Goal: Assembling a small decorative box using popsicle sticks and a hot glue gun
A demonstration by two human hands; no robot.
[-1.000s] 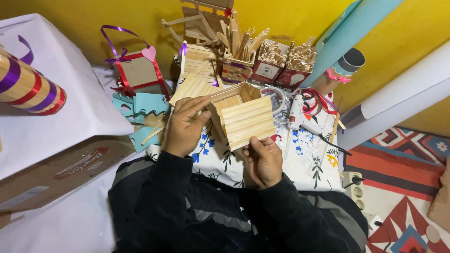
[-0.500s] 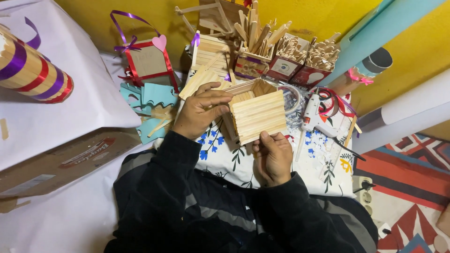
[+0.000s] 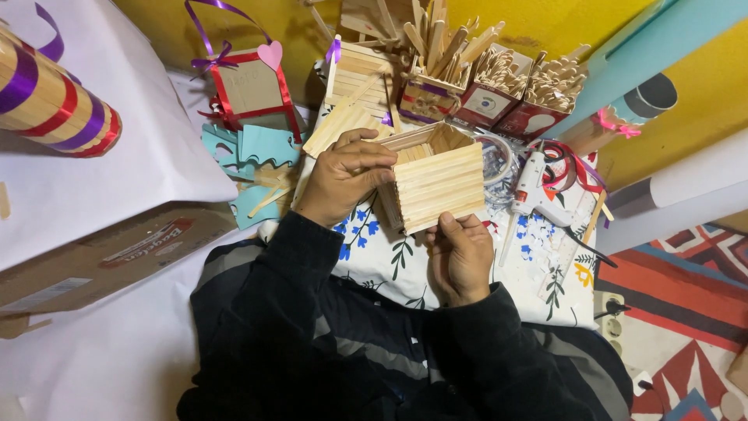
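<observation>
A white cloth [image 3: 538,269] printed with blue flowers covers the surface, with a glue gun [image 3: 533,181], a roll of clear tape [image 3: 494,160] and loose craft sticks [image 3: 343,125] lying on it. Beside it lie white paper sheets [image 3: 148,148] and a patterned rug [image 3: 686,288].

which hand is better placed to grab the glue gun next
Probably the right hand. It only props the stick box from below, and the glue gun lies just to its right on the flowered cloth. The left hand grips the box's far side, away from the gun.
</observation>
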